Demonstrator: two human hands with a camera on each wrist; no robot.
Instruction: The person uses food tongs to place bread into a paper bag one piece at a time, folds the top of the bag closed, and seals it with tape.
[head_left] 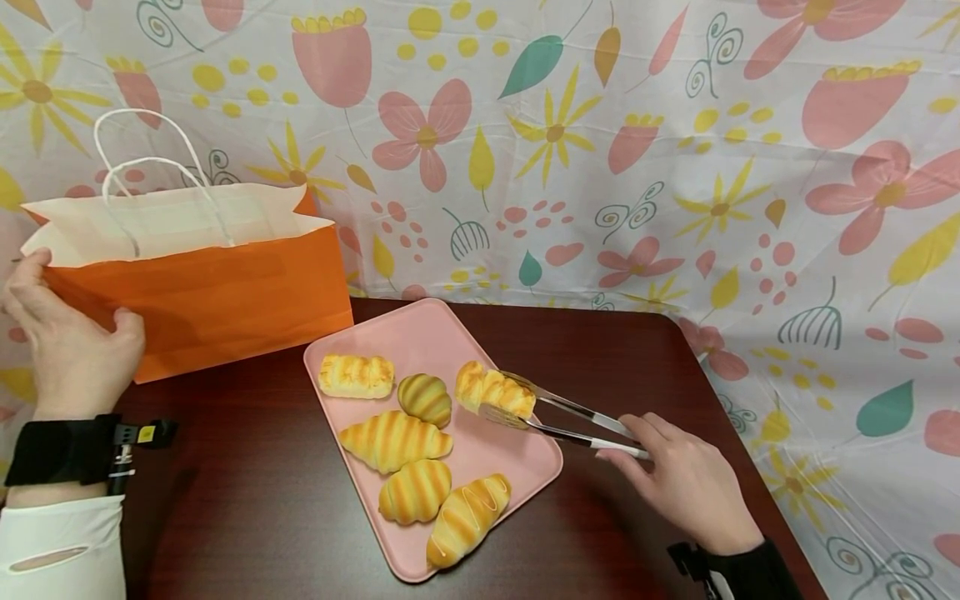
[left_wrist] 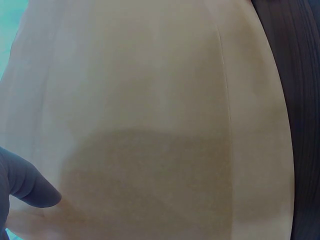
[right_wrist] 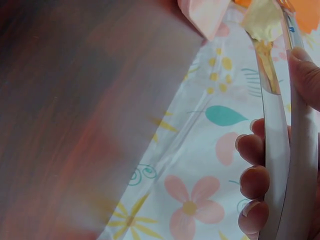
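Note:
My left hand (head_left: 82, 346) holds the left side of an orange paper bag (head_left: 240, 296) with white rope handles. Its thumb lies against the bag, as the left wrist view also shows up close on the bag's paper (left_wrist: 150, 90). In my right hand (head_left: 690, 483) is a pair of metal tongs (head_left: 577, 408) with white grips, the fingers wrapped round them. Between the tongs' ends is a golden, ridged bread roll (head_left: 487, 390) over the right part of a pink tray (head_left: 487, 454). Whether the roll touches the tray I cannot tell.
On the tray lie several other breads: a ridged roll (head_left: 356, 376), a small greenish-brown bun (head_left: 425, 399), striped croissants (head_left: 395, 442) and an iced long bread (head_left: 468, 521) overlapping the rim. Below is a dark wooden table (head_left: 262, 500); behind hangs a flowered cloth (head_left: 555, 208).

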